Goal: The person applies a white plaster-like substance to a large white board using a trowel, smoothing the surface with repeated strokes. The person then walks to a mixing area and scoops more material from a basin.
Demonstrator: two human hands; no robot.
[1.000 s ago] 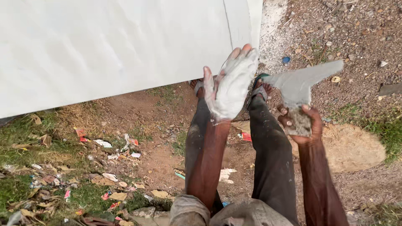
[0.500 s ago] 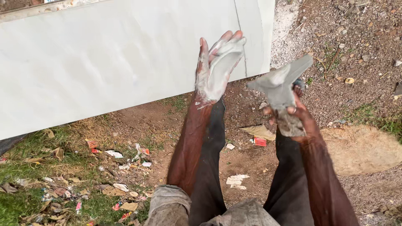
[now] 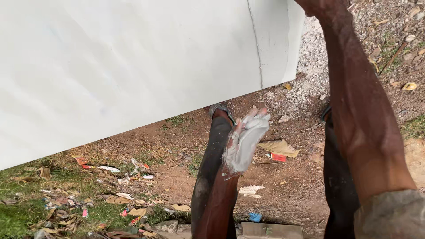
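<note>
White paste (image 3: 241,150) coats the open left hand (image 3: 245,140), fingers straight.

White wall (image 3: 133,66) fills the upper left of the frame, blocking everything that side. The plaster-coated left hand (image 3: 245,141) hangs in open air at centre, well below its lower edge. The right arm (image 3: 363,115) bars the right side. Litter (image 3: 110,194) lies at lower left.

Even, soft daylight — no hard shadows; white wall (image 3: 133,66) near glare; right forearm perhaps slightly blurred.
</note>
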